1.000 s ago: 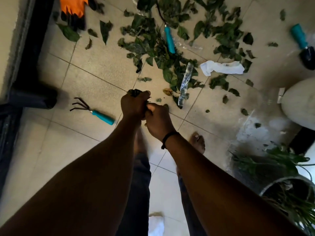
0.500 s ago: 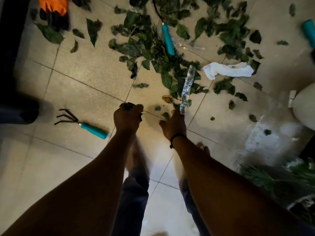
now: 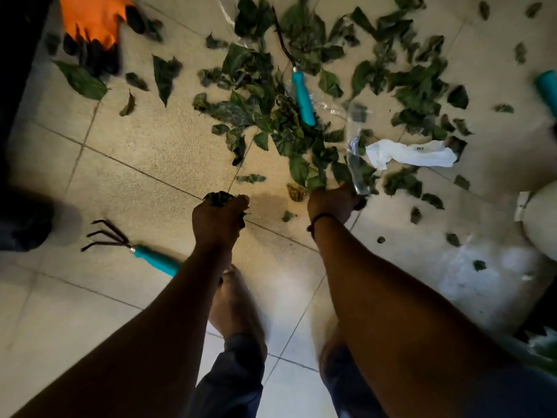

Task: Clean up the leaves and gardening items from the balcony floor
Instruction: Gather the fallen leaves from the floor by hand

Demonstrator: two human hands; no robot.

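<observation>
A home balcony seen from above, used for gardening. Pale square floor tiles (image 3: 144, 152) are strewn with green leaves (image 3: 259, 110). Teal-handled garden tools lie about, among them a small hand rake (image 3: 132, 251), beside an orange work glove (image 3: 93, 16) and a white pot (image 3: 542, 218).

The beige tiled floor (image 3: 144, 152) looks matt and speckled. The hand rake with dark metal prongs (image 3: 105, 238) has a smooth teal plastic grip. The crumpled white cloth (image 3: 413, 153) looks soft; the clear plastic wrapper (image 3: 355, 164) is glossy.
</observation>
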